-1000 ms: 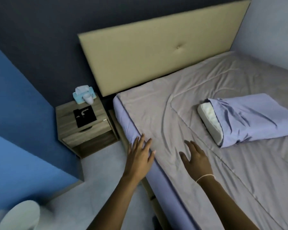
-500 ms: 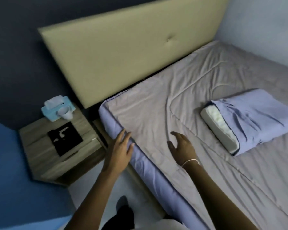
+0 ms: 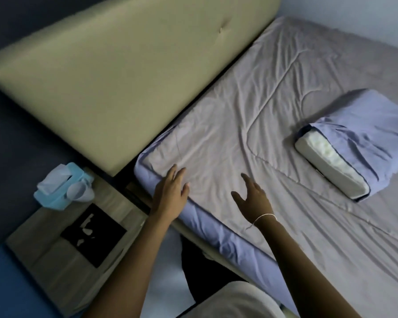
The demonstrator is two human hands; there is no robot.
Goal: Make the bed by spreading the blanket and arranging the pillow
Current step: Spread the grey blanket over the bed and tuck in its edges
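Both hands have moved toward the bed's head corner: the left hand [image 3: 171,193] lies spread flat on the blanket [image 3: 251,125] edge, the right hand [image 3: 251,198] spread just above it; smoothing continues, the pillow [image 3: 354,143] is not arranged yet.

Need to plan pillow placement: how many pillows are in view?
1: the pillow lies on the blanket, away from the headboard. Others could lie outside the frame.
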